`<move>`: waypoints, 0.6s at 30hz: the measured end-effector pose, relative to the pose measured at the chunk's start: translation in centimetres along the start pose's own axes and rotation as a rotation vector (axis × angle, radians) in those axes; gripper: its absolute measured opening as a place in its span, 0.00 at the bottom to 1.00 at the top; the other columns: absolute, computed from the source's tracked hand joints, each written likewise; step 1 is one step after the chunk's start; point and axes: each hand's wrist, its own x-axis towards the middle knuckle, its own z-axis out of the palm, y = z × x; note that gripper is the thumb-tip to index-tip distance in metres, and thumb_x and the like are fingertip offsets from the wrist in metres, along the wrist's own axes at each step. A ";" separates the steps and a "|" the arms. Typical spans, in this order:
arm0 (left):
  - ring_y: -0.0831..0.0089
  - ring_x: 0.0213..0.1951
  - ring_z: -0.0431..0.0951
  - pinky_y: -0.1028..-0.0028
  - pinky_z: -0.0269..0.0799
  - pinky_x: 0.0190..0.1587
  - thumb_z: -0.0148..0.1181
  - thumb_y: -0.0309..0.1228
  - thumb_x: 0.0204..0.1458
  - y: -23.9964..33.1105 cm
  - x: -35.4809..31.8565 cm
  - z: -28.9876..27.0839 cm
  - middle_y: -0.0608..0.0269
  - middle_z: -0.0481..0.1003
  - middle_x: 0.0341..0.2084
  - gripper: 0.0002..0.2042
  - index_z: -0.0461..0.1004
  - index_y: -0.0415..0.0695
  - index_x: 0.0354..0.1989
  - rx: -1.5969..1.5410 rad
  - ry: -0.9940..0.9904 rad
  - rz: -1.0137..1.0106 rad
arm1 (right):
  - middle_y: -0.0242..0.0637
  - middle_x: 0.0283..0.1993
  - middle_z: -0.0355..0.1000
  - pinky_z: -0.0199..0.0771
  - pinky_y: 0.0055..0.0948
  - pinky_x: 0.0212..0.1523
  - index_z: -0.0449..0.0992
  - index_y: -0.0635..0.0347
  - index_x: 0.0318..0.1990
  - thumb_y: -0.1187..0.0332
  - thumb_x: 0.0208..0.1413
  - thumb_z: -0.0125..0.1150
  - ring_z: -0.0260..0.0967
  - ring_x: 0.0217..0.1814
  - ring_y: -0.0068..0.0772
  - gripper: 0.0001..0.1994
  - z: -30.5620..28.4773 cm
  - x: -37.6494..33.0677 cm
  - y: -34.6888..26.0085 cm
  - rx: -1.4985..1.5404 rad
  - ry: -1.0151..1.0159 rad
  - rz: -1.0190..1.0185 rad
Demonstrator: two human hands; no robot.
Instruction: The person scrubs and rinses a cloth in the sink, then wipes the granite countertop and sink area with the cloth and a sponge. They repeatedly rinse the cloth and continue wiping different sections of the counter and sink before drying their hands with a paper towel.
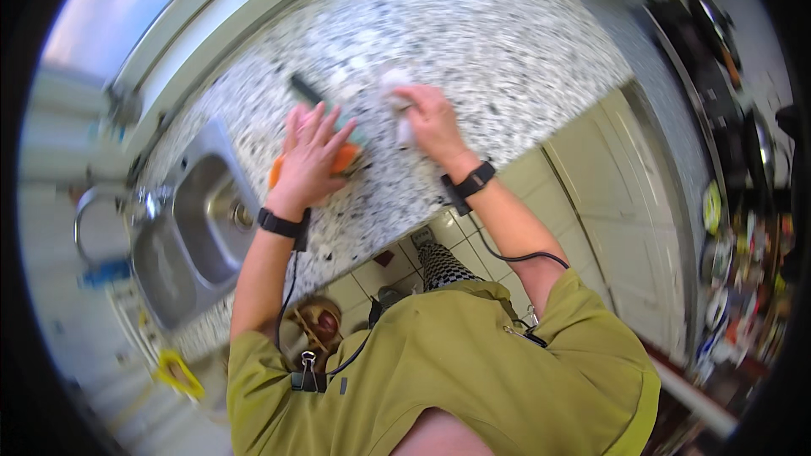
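Note:
My left hand [314, 150] lies over an orange object [345, 158], its fingers spread out. Orange shows on both sides of the palm, but the hand hides what kind of thing it is. A dark, narrow bar like a handle [305, 88] sticks out past the fingertips, and something pale green [358, 133] shows beside them. Closed in a pinch, my right hand [432, 125] grips a crumpled white cloth or paper [404, 131] against the speckled countertop [507, 51]. Blur keeps me from telling which material it is.
A double steel sink [196, 211] with a curved faucet [110, 211] is on the left. Pans [716, 25] are at the far right, above shelves of mixed goods [735, 287]. Cream cabinet doors [617, 203] line the counter's right front. A yellow object [179, 374] sits lower left.

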 end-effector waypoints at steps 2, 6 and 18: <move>0.57 0.68 0.46 0.50 0.36 0.66 0.72 0.36 0.29 1.0 -3.3 -0.8 0.59 0.53 0.65 0.46 0.56 0.56 0.64 -0.058 0.129 -0.126 | 0.48 0.48 0.69 0.61 0.45 0.54 0.73 0.57 0.46 0.72 0.50 0.49 0.64 0.54 0.47 0.15 0.6 -1.0 0.4 -0.353 -0.177 -0.037; 0.56 0.65 0.53 0.54 0.47 0.63 0.67 0.29 0.37 3.1 -15.5 0.0 0.56 0.57 0.62 0.35 0.63 0.50 0.59 -0.208 0.345 -0.479 | 0.54 0.56 0.62 0.51 0.51 0.61 0.64 0.59 0.58 0.65 0.53 0.51 0.55 0.62 0.54 0.23 -0.7 -7.6 -0.7 -0.503 -0.378 -0.135; 0.59 0.54 0.68 0.68 0.62 0.57 0.58 0.20 0.45 26.1 -43.0 10.9 0.54 0.68 0.51 0.25 0.66 0.41 0.55 -0.624 0.808 -1.539 | 0.58 0.54 0.63 0.53 0.50 0.61 0.69 0.66 0.49 0.75 0.47 0.49 0.56 0.61 0.56 0.18 15.6 -20.0 -16.2 -0.310 -0.554 -0.590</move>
